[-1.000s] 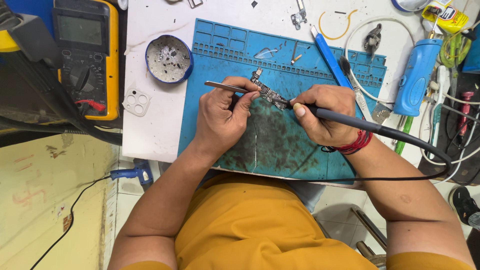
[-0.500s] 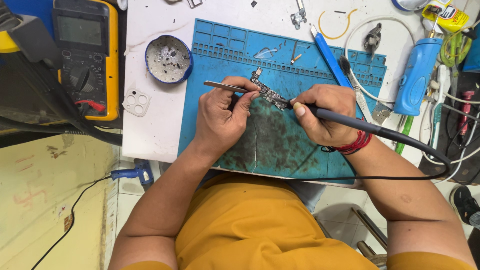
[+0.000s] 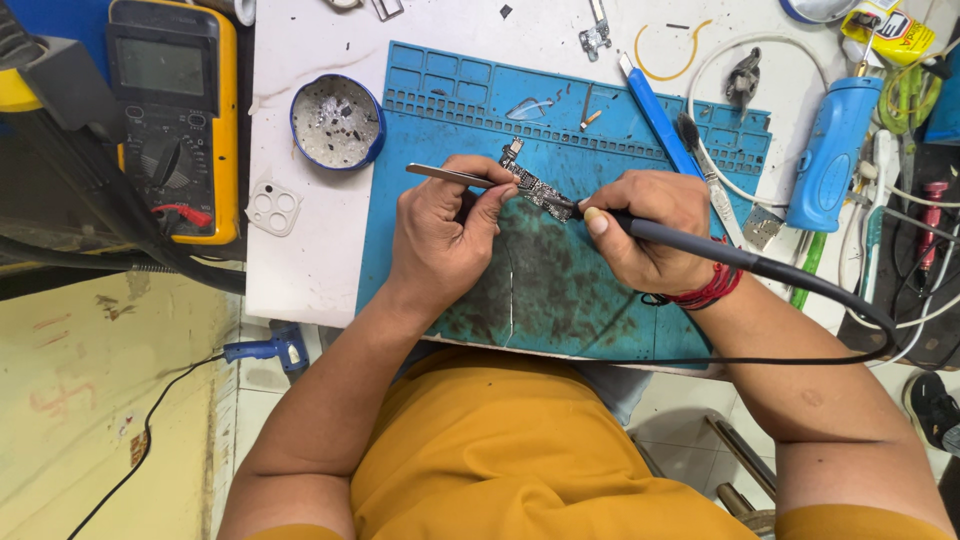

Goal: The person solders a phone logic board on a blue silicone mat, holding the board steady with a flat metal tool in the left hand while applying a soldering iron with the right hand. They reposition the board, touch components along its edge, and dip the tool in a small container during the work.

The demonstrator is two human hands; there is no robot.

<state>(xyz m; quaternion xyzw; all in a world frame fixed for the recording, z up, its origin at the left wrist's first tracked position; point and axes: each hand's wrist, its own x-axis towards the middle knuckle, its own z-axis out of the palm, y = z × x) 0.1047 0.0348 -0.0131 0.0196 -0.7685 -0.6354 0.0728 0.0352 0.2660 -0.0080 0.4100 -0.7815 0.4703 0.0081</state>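
I see the white workbench (image 3: 300,240) first, with a stained blue work mat (image 3: 560,290) lying across its middle, its top edge divided into small compartments. To the far left a yellow multimeter (image 3: 175,110) lies face up, its dial and red lead showing. At the right edge of the bench a blue cylindrical tool (image 3: 832,150) lies tilted among white and black cables.

Both of my hands meet over the upper middle of the mat. My right hand (image 3: 645,230) is closed like a pen grip around the dark handle of a soldering iron (image 3: 690,243), whose black cord runs off to the right and loops back under my forearm; a red thread band sits at that wrist. The iron's tip touches the near end of the small circuit board (image 3: 537,187). My left hand (image 3: 445,235) is curled, thumb and forefinger pinched on metal tweezers (image 3: 450,176), whose free end points left. The tweezers reach the board's left side; I cannot tell whether their tips actually clamp it.

The board lies tilted on the mat between the two hands. Above left of my left hand, just off the mat, sits a round blue-rimmed tin (image 3: 338,122) with grey residue. Left of the mat lies a small white camera-lens frame (image 3: 269,208) with three holes.
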